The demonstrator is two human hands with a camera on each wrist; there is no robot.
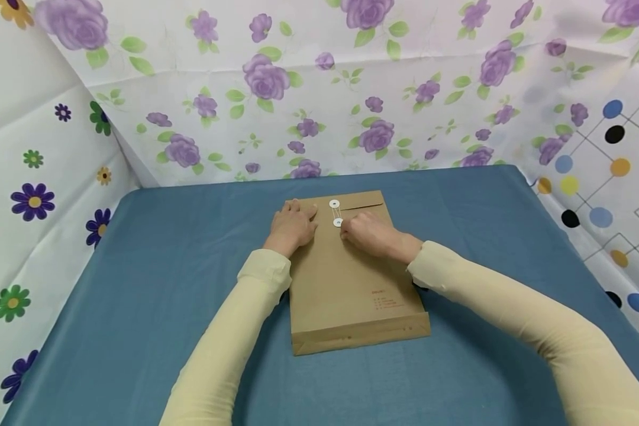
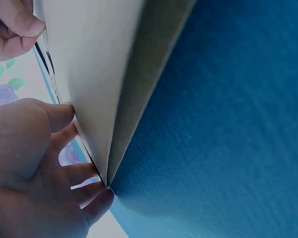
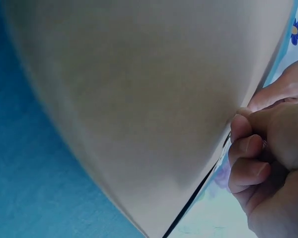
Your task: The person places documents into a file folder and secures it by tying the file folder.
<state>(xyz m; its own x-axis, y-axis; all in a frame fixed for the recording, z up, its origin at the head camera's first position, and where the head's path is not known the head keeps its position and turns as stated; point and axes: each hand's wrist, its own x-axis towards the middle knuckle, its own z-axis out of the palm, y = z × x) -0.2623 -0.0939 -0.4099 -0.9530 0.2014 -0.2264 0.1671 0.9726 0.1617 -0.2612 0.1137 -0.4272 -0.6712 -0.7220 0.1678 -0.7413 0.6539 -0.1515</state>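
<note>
A brown paper document envelope [image 1: 346,275] lies flat, its flap [image 1: 363,200] at the far end folded down. Two white round buttons, an upper one [image 1: 334,203] on the flap and a lower one [image 1: 338,223] below it, have thin white string [image 1: 336,213] running between them. My left hand [image 1: 293,225] rests on the envelope's upper left edge, fingers spread. Beside the lower button, my right hand [image 1: 371,233] has curled fingers. In the right wrist view, its thumb and index finger [image 3: 240,126] pinch together at the string; the pinched end is hidden.
Blue cloth [image 1: 191,284] covers the table under the envelope. A white curtain with purple flowers [image 1: 266,77] hangs behind the far edge. Patterned sheets stand at the left [image 1: 32,248] and right [image 1: 596,195]. Red print [image 1: 386,300] marks the envelope's near right part.
</note>
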